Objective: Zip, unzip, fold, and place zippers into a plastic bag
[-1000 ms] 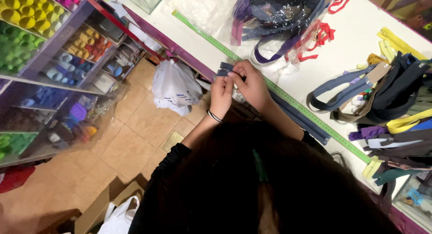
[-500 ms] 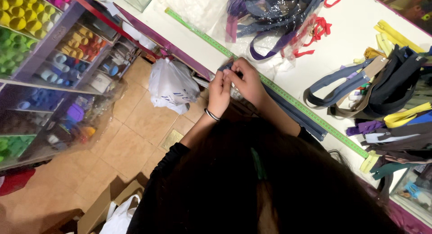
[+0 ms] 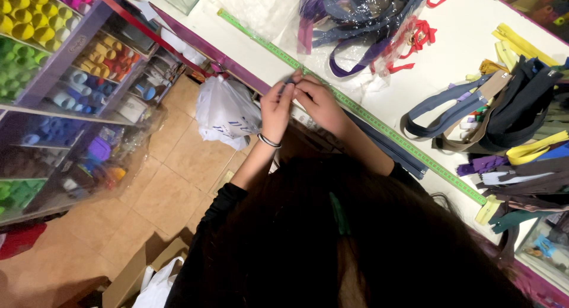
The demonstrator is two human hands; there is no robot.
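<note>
My left hand (image 3: 275, 109), with a thin bracelet at the wrist, and my right hand (image 3: 323, 103) meet at the front edge of the white counter (image 3: 450, 59). Both pinch the end of a dark blue zipper (image 3: 388, 147). The zipper runs to the right along the counter's edge, beside a green measuring tape (image 3: 379, 125) fixed to the counter. The zipper's end is mostly hidden by my fingers. My dark hair and black sleeves fill the lower part of the view.
A clear bag of zippers (image 3: 361, 23) lies behind my hands. Loose zippers in several colours (image 3: 510, 130) are piled at the right. A white plastic bag (image 3: 225, 112) hangs below the counter. Shelves of coloured thread spools (image 3: 53, 53) stand at the left, over a tiled floor (image 3: 172, 177).
Both hands stay together on the zipper's end, with small finger movements. The view has shifted a little, so the hands sit slightly more to the left.
</note>
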